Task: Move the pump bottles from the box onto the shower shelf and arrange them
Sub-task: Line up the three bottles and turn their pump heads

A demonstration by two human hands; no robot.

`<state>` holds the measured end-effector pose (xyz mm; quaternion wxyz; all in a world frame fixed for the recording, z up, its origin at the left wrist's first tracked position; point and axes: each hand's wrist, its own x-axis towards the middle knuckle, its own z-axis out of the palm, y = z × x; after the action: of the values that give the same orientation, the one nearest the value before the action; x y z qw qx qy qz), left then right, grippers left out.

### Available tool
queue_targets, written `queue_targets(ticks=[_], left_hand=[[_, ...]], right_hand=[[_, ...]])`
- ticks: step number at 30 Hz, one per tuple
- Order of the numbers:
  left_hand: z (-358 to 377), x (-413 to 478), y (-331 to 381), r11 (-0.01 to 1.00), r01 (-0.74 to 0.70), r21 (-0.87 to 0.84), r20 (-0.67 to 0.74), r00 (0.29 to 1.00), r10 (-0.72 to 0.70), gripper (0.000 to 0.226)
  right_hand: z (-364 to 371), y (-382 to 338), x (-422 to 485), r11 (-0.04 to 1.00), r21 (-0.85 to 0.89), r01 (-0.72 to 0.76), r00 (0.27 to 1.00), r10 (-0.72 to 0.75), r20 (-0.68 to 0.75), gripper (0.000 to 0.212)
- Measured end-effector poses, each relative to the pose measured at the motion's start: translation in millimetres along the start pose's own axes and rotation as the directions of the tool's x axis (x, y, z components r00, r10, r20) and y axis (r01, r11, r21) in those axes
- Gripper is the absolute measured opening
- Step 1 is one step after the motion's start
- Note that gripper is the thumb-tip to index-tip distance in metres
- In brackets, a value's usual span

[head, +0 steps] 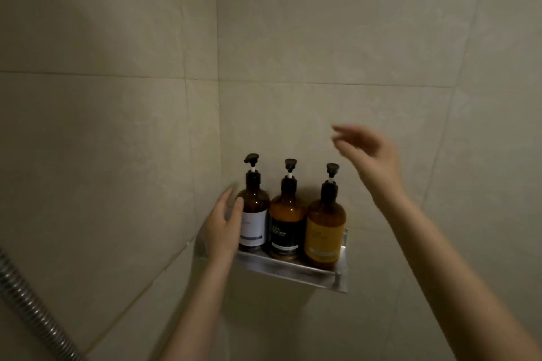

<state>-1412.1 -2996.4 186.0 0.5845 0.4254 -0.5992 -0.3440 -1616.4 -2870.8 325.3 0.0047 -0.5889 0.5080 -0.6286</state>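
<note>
A beige tiled wall (322, 38) fills the view and folds into a corner directly above the left end of the shower shelf (281, 268). A ribbed metal shower hose (26, 302) runs diagonally far to the left of the shelf and below its level.

The shelf is a small metal tray with a low front lip, fixed to the wall just right of the corner. All three pump bottles stand upright on it in one row, shoulder to shoulder, with black pump heads on top. The white-label bottle (253, 214), dark brown, stands at the shelf's left end. The black-label bottle (286, 226), amber, stands at the middle of the shelf. The yellow-label bottle (324, 231), amber, stands at the shelf's right end. The labels face outward over the front lip; their print is too small to read.

Two bare forearms reach up from below the shelf. The left hand (224, 223) is at the shelf's left end, fingers straight and relaxed, thumb at the shoulder of the white-label bottle; whether it touches the glass cannot be told. The right hand (372, 161) hangs above the shelf's right end, higher than the pump heads, blurred, fingers loosely spread and holding nothing. The hands are well apart.
</note>
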Motion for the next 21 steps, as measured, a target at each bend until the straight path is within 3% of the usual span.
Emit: queue_targets(ticks=[2, 4, 7, 11, 15, 21], left_hand=[[-3, 7, 0, 0.997, 0.026, -0.076, 0.098, 0.995, -0.019, 0.046], [-2, 11, -3, 0.987, 0.076, -0.143, 0.176, 0.983, -0.050, 0.043], [1, 13, -11, 0.958, 0.154, -0.240, 0.215, 0.971, -0.103, 0.041], [-1, 13, -11, 0.928, 0.211, -0.308, 0.254, 0.958, -0.134, 0.044], [-4, 13, -10, 0.915, 0.224, -0.334, 0.274, 0.953, -0.133, 0.045], [-4, 12, -9, 0.906, 0.234, -0.353, 0.283, 0.950, -0.135, 0.046]], right_hand=[[-13, 31, -38, 0.986, 0.031, -0.163, 0.985, 0.165, -0.056, 0.025], [-14, 60, -69, 0.946, 0.015, -0.324, 0.946, 0.324, 0.001, 0.029], [-5, 86, -98, 0.890, -0.023, -0.455, 0.880, 0.453, 0.141, 0.053], [5, 93, -106, 0.901, -0.018, -0.434, 0.870, 0.423, 0.254, 0.064], [12, 94, -109, 0.898, -0.090, -0.431, 0.891, 0.439, 0.116, 0.068], [13, 96, -110, 0.895, -0.080, -0.438, 0.892, 0.444, 0.086, 0.070]])
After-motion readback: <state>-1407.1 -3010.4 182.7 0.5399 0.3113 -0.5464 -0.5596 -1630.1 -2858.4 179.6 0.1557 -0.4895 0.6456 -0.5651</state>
